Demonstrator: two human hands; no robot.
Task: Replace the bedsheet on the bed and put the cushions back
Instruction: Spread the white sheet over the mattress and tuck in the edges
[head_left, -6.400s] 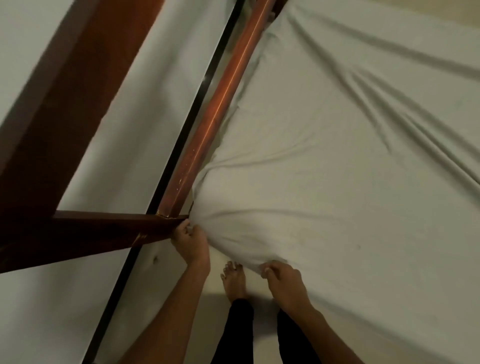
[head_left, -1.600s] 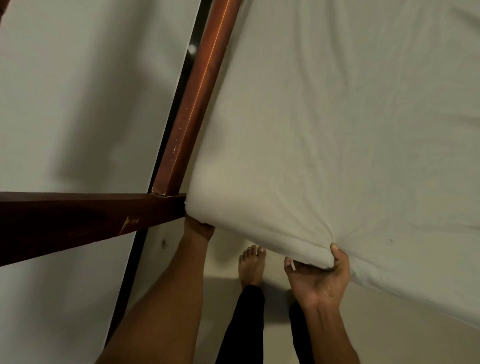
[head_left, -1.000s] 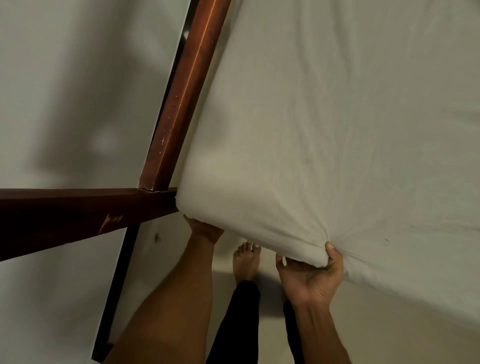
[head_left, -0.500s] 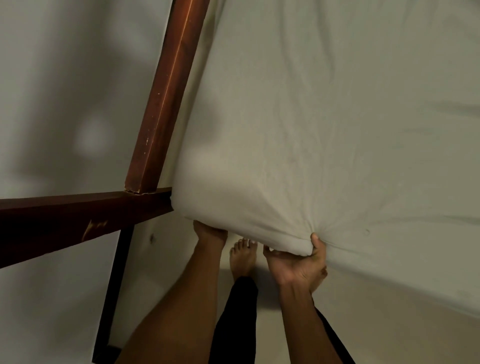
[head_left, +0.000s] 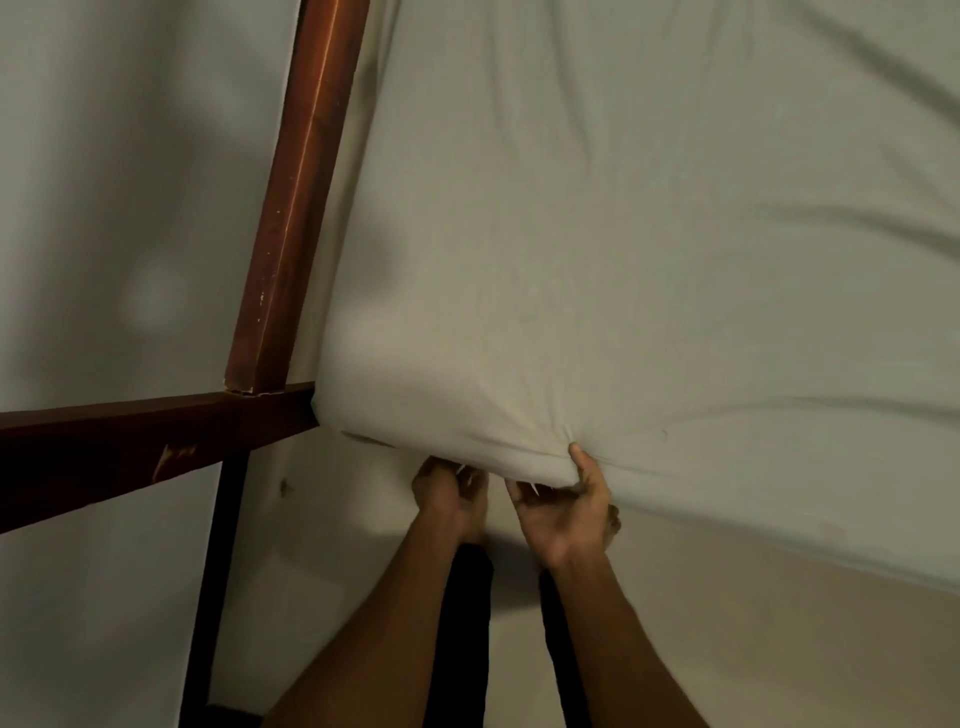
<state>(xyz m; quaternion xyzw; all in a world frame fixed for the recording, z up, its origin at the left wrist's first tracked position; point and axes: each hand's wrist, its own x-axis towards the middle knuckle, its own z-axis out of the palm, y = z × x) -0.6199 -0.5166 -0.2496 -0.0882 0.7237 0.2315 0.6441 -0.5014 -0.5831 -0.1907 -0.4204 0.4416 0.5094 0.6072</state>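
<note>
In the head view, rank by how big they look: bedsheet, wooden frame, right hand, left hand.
1. Bedsheet, largest by far.
2. Wooden frame.
3. Right hand.
4. Left hand, partly hidden under the sheet, so its rank against the right hand is unsure.

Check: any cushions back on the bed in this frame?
No. The visible bedsheet is bare, with both the left hand and right hand at the mattress corner.

Both hands, left (head_left: 451, 491) and right (head_left: 563, 506), under the lifted, bedsheet (head_left: 623, 260)-covered mattress corner beside wooden bedframe (head_left: 291, 208).
</note>
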